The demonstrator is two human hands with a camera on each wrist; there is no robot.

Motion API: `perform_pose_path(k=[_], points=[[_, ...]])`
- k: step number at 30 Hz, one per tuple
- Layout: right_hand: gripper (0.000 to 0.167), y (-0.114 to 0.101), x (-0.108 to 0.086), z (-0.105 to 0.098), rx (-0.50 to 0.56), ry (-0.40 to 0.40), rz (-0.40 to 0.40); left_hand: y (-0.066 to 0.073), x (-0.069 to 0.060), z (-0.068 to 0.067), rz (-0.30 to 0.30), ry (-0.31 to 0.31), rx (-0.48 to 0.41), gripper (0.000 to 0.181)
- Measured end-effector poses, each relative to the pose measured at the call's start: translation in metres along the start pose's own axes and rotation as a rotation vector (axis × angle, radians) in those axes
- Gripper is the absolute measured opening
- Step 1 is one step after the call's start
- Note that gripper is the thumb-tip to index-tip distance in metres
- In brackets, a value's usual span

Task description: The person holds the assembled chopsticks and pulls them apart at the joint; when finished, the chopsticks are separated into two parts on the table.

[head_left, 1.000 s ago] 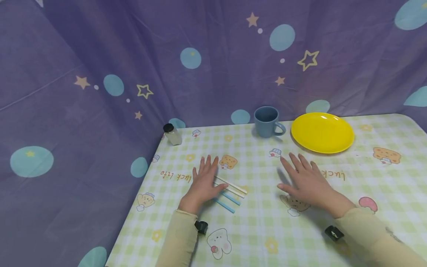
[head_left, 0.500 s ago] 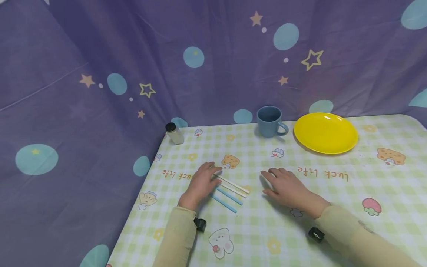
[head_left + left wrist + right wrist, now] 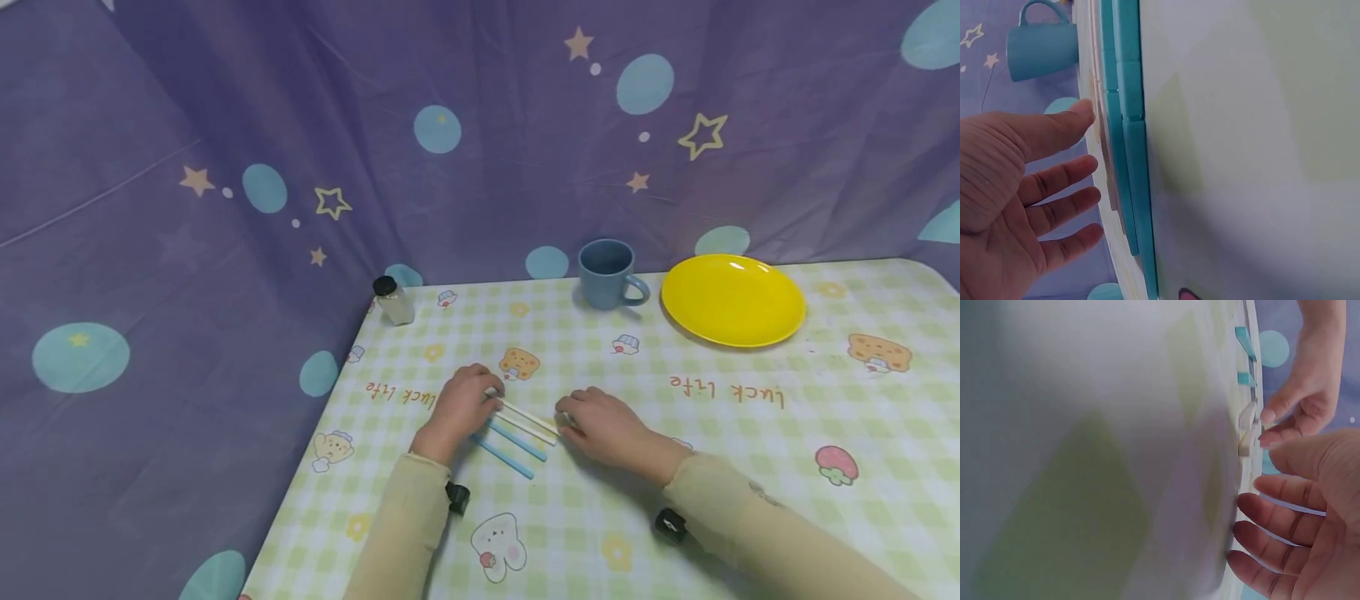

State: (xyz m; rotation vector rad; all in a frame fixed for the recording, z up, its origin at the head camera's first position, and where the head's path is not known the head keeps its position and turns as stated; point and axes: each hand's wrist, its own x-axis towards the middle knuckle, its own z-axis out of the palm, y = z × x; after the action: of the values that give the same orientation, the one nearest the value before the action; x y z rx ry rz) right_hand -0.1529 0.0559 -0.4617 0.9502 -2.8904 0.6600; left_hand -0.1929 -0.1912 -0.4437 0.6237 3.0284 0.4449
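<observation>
Four chopsticks (image 3: 517, 441); plate (image 3: 733, 300), head view only

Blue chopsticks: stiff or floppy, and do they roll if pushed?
The blue chopsticks are probably stiff: both look straight. Likely light, given how thin they are. Rolling seems unlikely, since their ends look squared in the right wrist view.

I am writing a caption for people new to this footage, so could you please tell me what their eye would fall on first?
Probably the bright yellow plate, at the far side of the checked tabletop, right of a blue mug. Next, nearer the middle, two white sticks and two light-blue sticks, with the left hand at their left ends and the right hand by the white ones' right ends.
</observation>
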Motion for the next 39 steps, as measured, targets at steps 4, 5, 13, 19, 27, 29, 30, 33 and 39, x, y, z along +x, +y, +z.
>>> perform_pose_path(k=[4, 5, 13, 19, 27, 29, 30, 33, 39], points=[[0.014, -0.004, 0.005, 0.005, 0.004, 0.006, -0.009, 0.002, 0.003, 0.001, 0.009, -0.009, 0.045, 0.01], [0.013, -0.004, 0.006, 0.005, 0.0, 0.006, -0.008, 0.003, 0.003, 0.001, 0.009, -0.011, 0.053, 0.01], [0.018, -0.004, 0.01, 0.008, -0.014, 0.002, 0.014, 0.007, 0.006, 0.003, 0.008, -0.028, 0.084, 0.007], [0.013, -0.004, 0.012, 0.006, 0.004, -0.018, 0.057, 0.007, 0.008, 0.004, 0.02, -0.026, 0.12, 0.006], [0.008, 0.0, 0.012, 0.005, 0.082, 0.0, 0.122, 0.007, 0.01, 0.007, 0.015, -0.028, 0.115, 0.007], [0.007, 0.002, 0.011, 0.004, 0.103, 0.014, 0.137, 0.007, 0.011, 0.008, 0.018, -0.03, 0.118, 0.008], [0.007, 0.003, 0.011, 0.004, 0.115, 0.02, 0.145, 0.007, 0.011, 0.008, 0.023, -0.028, 0.123, 0.009], [0.006, 0.005, 0.01, 0.002, 0.142, 0.03, 0.167, 0.008, 0.012, 0.009, 0.035, -0.023, 0.128, 0.01], [0.007, 0.009, 0.005, -0.006, 0.177, 0.011, 0.212, 0.013, 0.012, 0.008, 0.039, -0.036, 0.115, 0.011]])
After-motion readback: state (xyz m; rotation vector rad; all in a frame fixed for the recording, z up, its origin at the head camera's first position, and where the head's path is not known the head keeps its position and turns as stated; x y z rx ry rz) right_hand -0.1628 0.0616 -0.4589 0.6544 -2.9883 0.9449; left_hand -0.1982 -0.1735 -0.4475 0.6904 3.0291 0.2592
